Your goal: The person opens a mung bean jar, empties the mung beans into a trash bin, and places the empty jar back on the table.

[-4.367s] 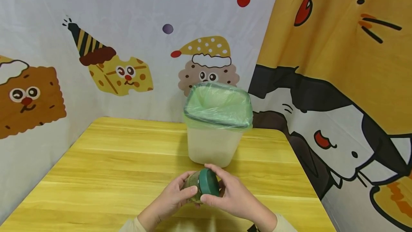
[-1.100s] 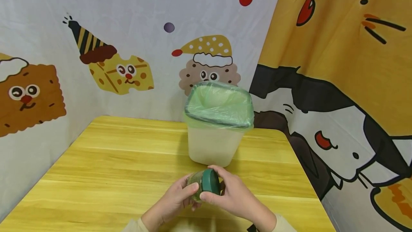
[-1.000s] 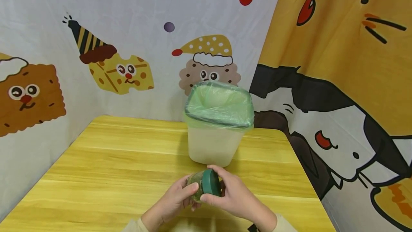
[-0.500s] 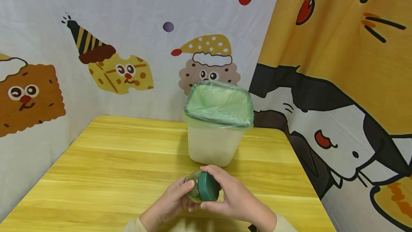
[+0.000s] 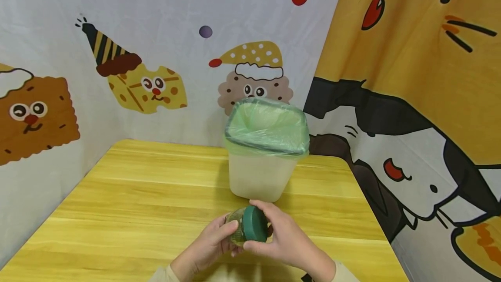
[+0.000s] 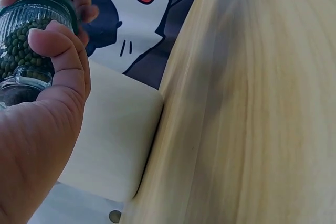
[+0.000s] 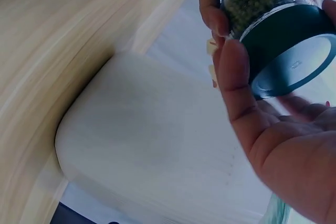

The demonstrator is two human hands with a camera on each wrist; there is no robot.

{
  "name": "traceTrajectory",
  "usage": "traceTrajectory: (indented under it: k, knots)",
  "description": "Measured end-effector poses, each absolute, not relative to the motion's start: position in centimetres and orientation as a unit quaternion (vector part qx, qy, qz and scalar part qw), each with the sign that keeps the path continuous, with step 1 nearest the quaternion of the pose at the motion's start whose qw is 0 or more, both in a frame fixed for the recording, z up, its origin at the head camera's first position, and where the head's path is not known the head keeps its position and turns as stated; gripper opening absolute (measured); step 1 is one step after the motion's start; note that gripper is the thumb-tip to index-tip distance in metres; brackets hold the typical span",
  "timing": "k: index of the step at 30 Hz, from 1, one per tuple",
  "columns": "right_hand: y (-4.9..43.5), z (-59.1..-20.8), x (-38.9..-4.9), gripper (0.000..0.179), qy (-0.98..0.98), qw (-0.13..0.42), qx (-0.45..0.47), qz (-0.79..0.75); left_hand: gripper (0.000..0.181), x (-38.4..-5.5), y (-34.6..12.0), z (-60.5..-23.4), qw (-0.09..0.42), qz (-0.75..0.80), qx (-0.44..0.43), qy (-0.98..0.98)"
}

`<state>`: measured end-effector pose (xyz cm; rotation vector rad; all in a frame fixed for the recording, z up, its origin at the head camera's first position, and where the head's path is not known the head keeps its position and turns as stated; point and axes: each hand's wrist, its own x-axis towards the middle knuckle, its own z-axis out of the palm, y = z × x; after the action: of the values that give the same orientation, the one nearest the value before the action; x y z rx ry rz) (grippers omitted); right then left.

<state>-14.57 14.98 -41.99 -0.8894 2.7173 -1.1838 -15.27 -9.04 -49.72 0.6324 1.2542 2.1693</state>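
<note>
Holding a clear ribbed glass jar (image 5: 236, 217) in the left hand (image 5: 209, 243), with fingers curled round the body and thumb laid across it. Gripping the green lid (image 5: 256, 224) in the right hand (image 5: 279, 234), with thumb at the lower rim and fingertips over the upper edge (opened only as wide as the lid). Tipped well over at jar level, with lid toward the right in the head view. Capped, by the look of it. Filled with small round green beans (image 6: 18, 51) (seen through the glass in both wrist views). Lifted clear of the wood-grain table (image 5: 137, 203), on the near side of the white bin (image 5: 260, 177). Standing upright on the table, in the bin's case; lined with a thin green bag (image 5: 270, 136), folded out over the rim. Backed by a pale cloth (image 5: 168, 3) printed with party-hatted cheese and biscuit characters; flanked on the right by an orange cloth (image 5: 411, 55) with a black-and-white cartoon animal. Showing at the bottom edge, on both arms: cream sleeves (image 5: 345, 272).
</note>
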Motion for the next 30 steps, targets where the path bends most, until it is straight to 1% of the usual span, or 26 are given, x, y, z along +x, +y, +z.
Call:
traceTrajectory:
  k: [3, 6, 9, 12, 18, 26, 30]
  knots:
    - [15.06, -42.10, -14.54, 0.083, 0.871, -0.011, -0.329, -0.365, 0.031, -15.29, -9.10, -49.89, 0.277, 0.812, 0.245, 0.452]
    - [15.11, -42.20, -14.58, 0.083, 0.860, -0.030, -0.358, -0.362, 0.032, -15.30, -9.21, -49.86, 0.284, 0.814, 0.250, 0.441]
    - [15.11, -42.23, -14.59, 0.083, 0.853, -0.035, -0.369, -0.368, 0.030, -15.19, -9.29, -49.72, 0.290, 0.816, 0.246, 0.435]
    - [15.08, -42.18, -14.53, 0.082, 0.849, -0.029, -0.368, -0.378, 0.029, -15.05, -9.35, -49.59, 0.295, 0.818, 0.244, 0.430]
    - [15.07, -42.01, -14.44, 0.083, 0.843, -0.016, -0.361, -0.398, 0.036, -15.07, -9.32, -49.64, 0.294, 0.823, 0.266, 0.406]
    - [15.17, -41.94, -14.40, 0.092, 0.831, -0.066, -0.409, -0.370, 0.036, -14.97, -9.22, -50.05, 0.296, 0.825, 0.275, 0.395]
    - [15.28, -41.87, -14.41, 0.093, 0.823, -0.085, -0.428, -0.363, 0.037, -14.99, -9.26, -50.16, 0.297, 0.824, 0.275, 0.396]
